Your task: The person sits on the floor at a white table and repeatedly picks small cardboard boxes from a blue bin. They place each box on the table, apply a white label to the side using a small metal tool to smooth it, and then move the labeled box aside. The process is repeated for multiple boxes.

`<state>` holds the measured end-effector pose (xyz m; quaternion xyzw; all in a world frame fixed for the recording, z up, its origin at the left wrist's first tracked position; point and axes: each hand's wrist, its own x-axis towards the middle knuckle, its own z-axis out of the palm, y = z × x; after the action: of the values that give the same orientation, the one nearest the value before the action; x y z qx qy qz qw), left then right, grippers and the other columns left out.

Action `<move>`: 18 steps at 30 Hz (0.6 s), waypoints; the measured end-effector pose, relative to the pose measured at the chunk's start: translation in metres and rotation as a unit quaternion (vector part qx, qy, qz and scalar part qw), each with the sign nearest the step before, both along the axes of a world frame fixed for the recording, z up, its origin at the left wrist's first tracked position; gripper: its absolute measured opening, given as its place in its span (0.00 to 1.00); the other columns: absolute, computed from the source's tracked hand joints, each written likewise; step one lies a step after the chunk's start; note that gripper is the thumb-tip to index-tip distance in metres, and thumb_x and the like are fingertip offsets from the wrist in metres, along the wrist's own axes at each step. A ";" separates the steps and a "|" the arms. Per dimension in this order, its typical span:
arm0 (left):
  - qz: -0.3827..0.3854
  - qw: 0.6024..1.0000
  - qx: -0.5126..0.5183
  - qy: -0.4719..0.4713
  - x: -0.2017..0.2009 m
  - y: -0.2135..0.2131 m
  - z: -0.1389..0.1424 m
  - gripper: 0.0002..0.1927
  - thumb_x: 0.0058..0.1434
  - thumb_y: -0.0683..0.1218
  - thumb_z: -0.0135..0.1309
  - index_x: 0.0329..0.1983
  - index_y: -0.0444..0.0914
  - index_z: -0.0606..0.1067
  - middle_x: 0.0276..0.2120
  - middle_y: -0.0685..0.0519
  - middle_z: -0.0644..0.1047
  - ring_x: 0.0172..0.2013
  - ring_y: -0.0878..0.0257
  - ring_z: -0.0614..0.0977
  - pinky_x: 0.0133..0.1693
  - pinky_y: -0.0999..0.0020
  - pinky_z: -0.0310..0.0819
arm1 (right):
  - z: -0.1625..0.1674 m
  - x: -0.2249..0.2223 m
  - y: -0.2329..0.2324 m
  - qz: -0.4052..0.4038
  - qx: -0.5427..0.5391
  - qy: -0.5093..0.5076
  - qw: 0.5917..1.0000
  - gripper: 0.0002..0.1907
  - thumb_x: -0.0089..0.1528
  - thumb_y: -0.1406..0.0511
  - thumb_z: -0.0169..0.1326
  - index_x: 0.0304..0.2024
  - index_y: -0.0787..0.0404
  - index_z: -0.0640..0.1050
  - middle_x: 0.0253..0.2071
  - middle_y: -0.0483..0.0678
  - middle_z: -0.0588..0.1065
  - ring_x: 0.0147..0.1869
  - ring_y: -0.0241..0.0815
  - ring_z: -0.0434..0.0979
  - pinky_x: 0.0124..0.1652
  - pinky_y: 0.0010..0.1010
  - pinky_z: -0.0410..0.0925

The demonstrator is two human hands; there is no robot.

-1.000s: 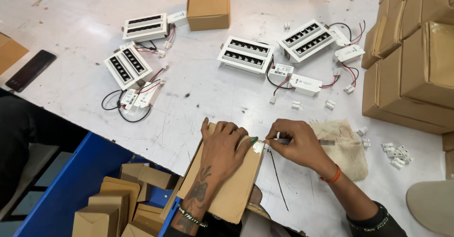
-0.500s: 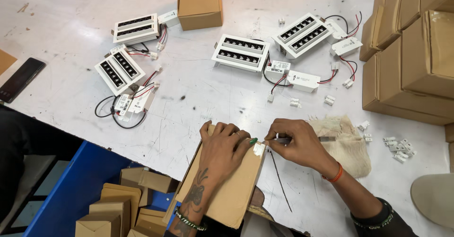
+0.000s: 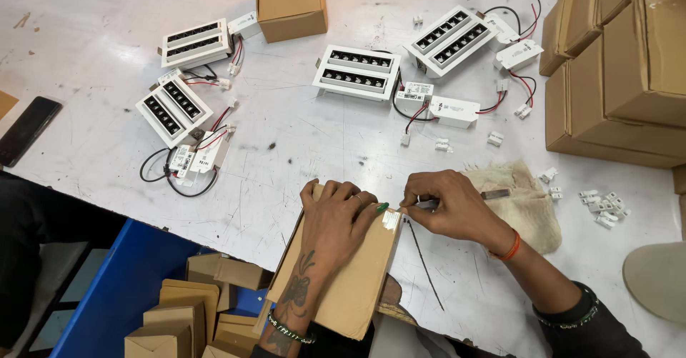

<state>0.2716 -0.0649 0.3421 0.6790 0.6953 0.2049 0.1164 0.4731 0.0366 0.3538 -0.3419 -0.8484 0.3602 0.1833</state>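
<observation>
At the far left edge of the white tabletop [image 3: 93,72] lies a dark phone [image 3: 26,129]. Right of it sit two white slotted light fixtures [image 3: 175,111] with red and black wires trailing to small driver units. Below the tabletop's near edge, a blue bin [image 3: 121,294] holds small cardboard boxes.

Near the middle, the left hand [image 3: 339,219] lies flat, fingers spread, pressing down on a flat cardboard box [image 3: 350,286] that juts over the near edge — it grips nothing, only holds the box down. A small white label [image 3: 391,219] sits at the box's far right corner, just beside the fingertips. Farther off stand a closed cardboard carton [image 3: 289,4] and two more fixtures [image 3: 357,68].

The right hand [image 3: 446,208] is closed around a thin metal tool [image 3: 436,204] whose tip meets the label — the handle end shows beyond the knuckles, over a crumpled cloth [image 3: 525,201]. A thin black strip [image 3: 423,261] lies on the tabletop beneath the wrist.

Right of the cloth, small white connectors [image 3: 604,204] are scattered, and stacked cardboard cartons [image 3: 622,65] fill the far right.
</observation>
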 end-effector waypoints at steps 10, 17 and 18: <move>-0.003 1.000 0.000 0.002 0.001 0.001 -0.001 0.15 0.65 0.55 0.50 0.41 0.45 0.85 0.39 0.56 0.80 0.49 0.60 0.75 0.64 0.43 0.43 | 0.000 0.003 0.004 0.021 0.020 -0.019 0.999 0.03 0.50 0.67 0.62 0.25 0.59 0.81 0.19 0.44 0.77 0.20 0.36 0.71 0.24 0.32 0.62; -0.003 1.000 0.014 -0.004 0.001 0.001 -0.001 0.15 0.65 0.55 0.51 0.40 0.45 0.85 0.39 0.55 0.81 0.48 0.59 0.76 0.64 0.44 0.44 | -0.009 0.007 0.011 0.020 -0.051 0.013 0.998 0.03 0.49 0.69 0.63 0.25 0.60 0.81 0.17 0.43 0.74 0.20 0.32 0.67 0.23 0.28 0.60; -0.003 1.000 0.013 -0.005 0.002 0.001 0.000 0.15 0.65 0.55 0.51 0.40 0.45 0.85 0.39 0.55 0.81 0.48 0.59 0.76 0.64 0.44 0.44 | -0.011 0.008 0.012 0.024 -0.063 0.015 0.998 0.03 0.50 0.69 0.63 0.25 0.61 0.81 0.17 0.43 0.74 0.21 0.32 0.67 0.23 0.28 0.60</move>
<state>0.2731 -0.0641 0.3418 0.6811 0.6902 0.2172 0.1116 0.4808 0.0485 0.3428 -0.3267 -0.8294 0.4220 0.1654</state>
